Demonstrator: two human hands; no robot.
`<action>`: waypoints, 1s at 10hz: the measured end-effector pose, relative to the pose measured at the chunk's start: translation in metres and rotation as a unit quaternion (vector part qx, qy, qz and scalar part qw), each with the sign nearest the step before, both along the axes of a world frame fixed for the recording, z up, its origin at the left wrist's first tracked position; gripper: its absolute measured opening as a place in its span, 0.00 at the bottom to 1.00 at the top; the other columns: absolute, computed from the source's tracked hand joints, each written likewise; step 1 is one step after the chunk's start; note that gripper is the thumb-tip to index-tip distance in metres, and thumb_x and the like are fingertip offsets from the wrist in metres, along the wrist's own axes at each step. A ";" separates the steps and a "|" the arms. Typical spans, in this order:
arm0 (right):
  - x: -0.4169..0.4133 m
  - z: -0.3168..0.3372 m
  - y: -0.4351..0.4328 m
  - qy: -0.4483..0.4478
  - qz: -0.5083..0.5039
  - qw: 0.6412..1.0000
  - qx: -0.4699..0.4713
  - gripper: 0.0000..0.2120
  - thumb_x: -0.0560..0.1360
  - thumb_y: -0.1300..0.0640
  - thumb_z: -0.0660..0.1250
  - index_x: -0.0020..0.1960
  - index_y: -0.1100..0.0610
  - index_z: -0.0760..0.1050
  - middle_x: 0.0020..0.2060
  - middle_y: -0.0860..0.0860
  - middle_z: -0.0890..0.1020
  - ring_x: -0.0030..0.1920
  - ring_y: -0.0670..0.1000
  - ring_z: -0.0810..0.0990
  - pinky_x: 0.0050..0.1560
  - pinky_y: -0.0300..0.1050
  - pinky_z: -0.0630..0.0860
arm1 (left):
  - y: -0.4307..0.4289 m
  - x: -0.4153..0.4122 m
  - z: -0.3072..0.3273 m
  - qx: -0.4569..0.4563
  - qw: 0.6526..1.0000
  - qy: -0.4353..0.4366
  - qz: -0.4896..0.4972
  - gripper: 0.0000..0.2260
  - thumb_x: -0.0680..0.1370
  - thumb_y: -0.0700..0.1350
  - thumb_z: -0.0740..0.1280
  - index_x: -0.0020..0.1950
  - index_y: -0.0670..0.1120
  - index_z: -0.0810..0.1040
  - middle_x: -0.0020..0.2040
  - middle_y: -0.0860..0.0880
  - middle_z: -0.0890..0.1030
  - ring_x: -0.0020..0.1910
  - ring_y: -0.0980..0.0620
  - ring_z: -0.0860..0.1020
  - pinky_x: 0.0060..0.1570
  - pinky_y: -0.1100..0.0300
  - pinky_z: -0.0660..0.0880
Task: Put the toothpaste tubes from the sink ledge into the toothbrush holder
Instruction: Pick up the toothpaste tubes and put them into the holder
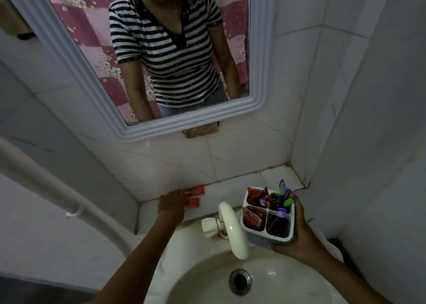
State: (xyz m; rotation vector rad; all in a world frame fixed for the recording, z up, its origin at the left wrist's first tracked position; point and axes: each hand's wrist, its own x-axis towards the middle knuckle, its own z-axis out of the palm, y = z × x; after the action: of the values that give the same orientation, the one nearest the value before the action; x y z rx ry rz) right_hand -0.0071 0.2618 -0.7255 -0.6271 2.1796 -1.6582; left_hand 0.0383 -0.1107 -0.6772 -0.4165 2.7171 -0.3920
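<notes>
Two red toothpaste tubes lie on the tiled sink ledge [232, 184] against the wall, one [196, 190] behind the other [193, 202]. My left hand [171, 203] rests on their left ends; whether it grips one I cannot tell. My right hand [299, 234] holds the white four-compartment toothbrush holder [268, 214] above the basin's right rim. Red toothpaste tubes [253, 217] stand in its two left compartments, and purple-and-green toothbrushes [284, 197] fill the back right one.
A cream faucet [231, 227] arches over the white basin [207, 280] between my hands, with the drain [240, 281] below. A framed mirror [147, 57] hangs above the ledge. A white pipe [46, 181] runs down the left wall.
</notes>
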 end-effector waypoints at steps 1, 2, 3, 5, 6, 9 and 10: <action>0.000 0.001 0.000 -0.003 0.011 0.999 0.042 0.66 0.60 0.64 0.86 0.80 0.38 0.45 0.74 0.42 0.70 0.71 0.43 0.72 0.63 0.24 0.71 | -0.024 -0.015 -0.065 0.183 0.976 0.068 0.100 0.20 0.71 0.48 0.68 0.63 0.51 0.76 0.63 0.42 0.79 0.57 0.44 0.81 0.55 0.48 0.80; 0.000 0.004 -0.001 0.004 -0.002 0.999 0.047 0.65 0.60 0.63 0.86 0.76 0.30 0.47 0.71 0.38 0.69 0.69 0.39 0.72 0.62 0.23 0.71 | -0.012 -0.014 -0.043 0.055 0.996 -0.003 -0.066 0.17 0.74 0.46 0.68 0.63 0.45 0.76 0.61 0.44 0.81 0.58 0.45 0.80 0.59 0.48 0.77; 0.002 0.012 -0.001 -0.014 -0.004 0.998 0.053 0.65 0.60 0.63 0.86 0.74 0.26 0.46 0.70 0.37 0.70 0.65 0.29 0.73 0.61 0.23 0.71 | 0.024 0.007 0.033 0.070 0.996 0.034 -0.052 0.19 0.75 0.46 0.68 0.67 0.47 0.73 0.65 0.45 0.78 0.62 0.44 0.77 0.60 0.52 0.75; 0.009 0.026 -0.008 -0.020 0.015 0.999 -0.024 0.67 0.59 0.74 0.84 0.78 0.39 0.46 0.72 0.47 0.70 0.69 0.42 0.75 0.65 0.40 0.78 | 0.053 0.002 0.125 0.432 0.834 0.341 0.046 0.12 0.72 0.42 0.74 0.52 0.44 0.76 0.43 0.52 0.81 0.36 0.61 0.82 0.33 0.70 0.78; 0.008 0.031 -0.012 0.008 0.033 0.997 -0.066 0.64 0.58 0.81 0.81 0.77 0.49 0.46 0.72 0.52 0.68 0.69 0.38 0.75 0.61 0.32 0.76 | 0.087 0.002 0.157 0.526 0.781 0.336 0.014 0.13 0.73 0.41 0.74 0.52 0.48 0.73 0.47 0.50 0.82 0.42 0.56 0.84 0.39 0.63 0.82; 0.010 0.037 -0.013 0.023 0.041 0.995 -0.091 0.62 0.58 0.82 0.80 0.74 0.44 0.49 0.71 0.50 0.69 0.66 0.36 0.76 0.60 0.29 0.75 | 0.133 -0.014 0.134 0.414 0.896 0.160 0.002 0.16 0.67 0.52 0.78 0.45 0.43 0.79 0.44 0.45 0.83 0.44 0.47 0.81 0.46 0.50 0.79; 0.010 0.035 -0.012 0.040 0.036 0.996 -0.070 0.66 0.58 0.78 0.82 0.74 0.38 0.47 0.72 0.42 0.71 0.69 0.38 0.74 0.62 0.30 0.74 | 0.139 -0.018 0.140 0.343 0.929 0.128 -0.058 0.14 0.70 0.53 0.75 0.47 0.44 0.83 0.47 0.45 0.83 0.46 0.48 0.80 0.47 0.53 0.77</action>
State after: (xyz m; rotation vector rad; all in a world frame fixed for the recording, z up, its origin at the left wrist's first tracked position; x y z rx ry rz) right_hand 0.0025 0.2502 -0.6900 -0.8154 2.0807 -1.7880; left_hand 0.0200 0.0285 -0.5369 -0.1091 2.8973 0.6228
